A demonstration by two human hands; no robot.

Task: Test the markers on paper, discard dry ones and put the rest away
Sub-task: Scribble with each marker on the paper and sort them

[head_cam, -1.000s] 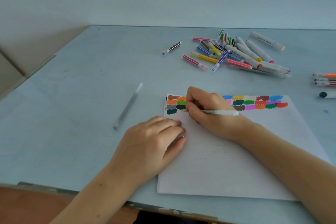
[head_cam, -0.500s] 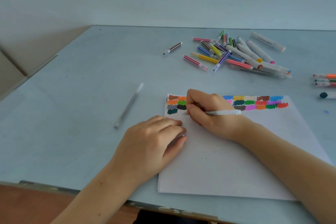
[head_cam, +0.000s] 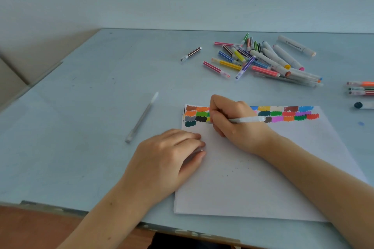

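Paper (head_cam: 263, 178) flat, matte | R hand (head_cam: 232, 123) pinching slim clear pen (head_cam: 249, 119) | L hand (head_cam: 168, 159) relaxed

left hand (head_cam: 170, 155) flat, right hand (head_cam: 232, 119) curled — pinching grip

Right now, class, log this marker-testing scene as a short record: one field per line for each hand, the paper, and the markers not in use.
right hand: grips a clear pen-style marker, tip end at the colour swatches
left hand: fingers resting on the left edge of the paper, holding nothing clearly visible
paper: white sheet, rows of colour swatches along the top edge
marker pile: loose heap at the back of the table
lone pen: lies left of the paper, apart from it
right-edge markers: a few lying side by side
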